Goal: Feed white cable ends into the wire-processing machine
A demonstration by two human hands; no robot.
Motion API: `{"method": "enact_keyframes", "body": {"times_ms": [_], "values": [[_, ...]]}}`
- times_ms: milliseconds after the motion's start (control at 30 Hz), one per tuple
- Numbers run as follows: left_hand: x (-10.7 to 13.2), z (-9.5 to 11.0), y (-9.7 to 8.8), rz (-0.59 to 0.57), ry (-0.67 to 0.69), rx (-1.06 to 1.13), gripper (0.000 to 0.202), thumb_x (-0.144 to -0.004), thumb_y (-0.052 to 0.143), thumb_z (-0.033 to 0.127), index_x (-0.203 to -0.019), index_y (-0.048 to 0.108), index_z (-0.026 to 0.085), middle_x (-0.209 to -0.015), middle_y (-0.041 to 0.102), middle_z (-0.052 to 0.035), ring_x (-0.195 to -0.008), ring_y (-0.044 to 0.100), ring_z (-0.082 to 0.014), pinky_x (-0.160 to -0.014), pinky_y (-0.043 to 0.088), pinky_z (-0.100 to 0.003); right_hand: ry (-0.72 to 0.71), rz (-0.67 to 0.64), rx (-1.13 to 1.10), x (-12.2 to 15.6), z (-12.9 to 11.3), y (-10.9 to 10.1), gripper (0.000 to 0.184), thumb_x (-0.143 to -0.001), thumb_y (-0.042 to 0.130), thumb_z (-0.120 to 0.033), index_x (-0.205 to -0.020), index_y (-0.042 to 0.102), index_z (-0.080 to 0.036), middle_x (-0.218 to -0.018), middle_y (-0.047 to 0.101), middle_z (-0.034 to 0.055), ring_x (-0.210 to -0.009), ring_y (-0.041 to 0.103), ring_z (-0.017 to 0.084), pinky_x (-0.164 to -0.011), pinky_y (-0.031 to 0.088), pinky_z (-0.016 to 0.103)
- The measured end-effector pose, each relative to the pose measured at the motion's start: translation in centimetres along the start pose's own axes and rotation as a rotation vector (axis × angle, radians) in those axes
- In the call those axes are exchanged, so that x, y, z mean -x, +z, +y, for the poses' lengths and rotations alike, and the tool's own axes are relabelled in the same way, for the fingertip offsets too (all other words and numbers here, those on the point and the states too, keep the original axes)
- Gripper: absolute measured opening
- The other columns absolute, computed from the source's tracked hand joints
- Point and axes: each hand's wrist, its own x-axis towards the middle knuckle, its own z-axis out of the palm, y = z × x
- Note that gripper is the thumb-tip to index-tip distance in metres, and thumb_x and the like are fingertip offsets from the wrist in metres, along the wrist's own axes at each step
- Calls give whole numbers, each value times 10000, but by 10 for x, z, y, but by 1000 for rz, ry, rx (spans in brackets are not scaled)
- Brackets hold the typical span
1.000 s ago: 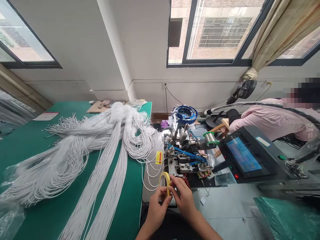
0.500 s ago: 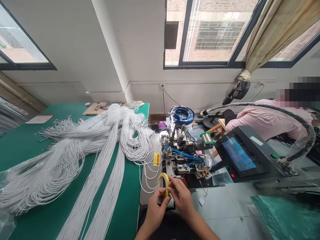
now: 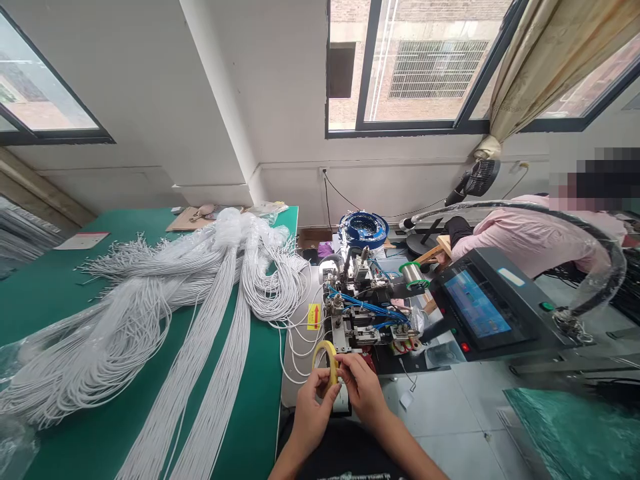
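Hardly anything has shifted since a second ago: the yellow tape roll [image 3: 332, 355] remains pinched between both hands, just near of the machine [image 3: 365, 313]. It stands on edge, its hole facing left and right. The left hand [image 3: 311, 413] grips its near-left rim and the right hand [image 3: 364, 390] pinches its right side.

right hand [image 3: 364, 392] shifted onto yellow tape roll [image 3: 326, 355], fingertips now meeting left hand [image 3: 311, 415], roll lifted slightly
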Motion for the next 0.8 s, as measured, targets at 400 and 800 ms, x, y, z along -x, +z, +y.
{"method": "enact_keyframes", "body": {"times_ms": [400,800], "values": [[2,3,1,16,19,4,289,-850,557,436,-970,602,177,-838,634,-37,-746,568,-166,-684,461,-257,-18,39,9,-1,-6,-4,203,-970,433,-214,-1143,539,-196,-964,622,85,-862,622,185,-782,545,286],[4,1,10,-14,22,-31,300,-842,559,463,-928,602,179,-810,628,-28,-733,564,-168,-672,456,-254,4,76,13,5,0,-7,200,-969,425,-217,-1097,575,-190,-936,623,82,-843,619,187,-755,544,281]]}}
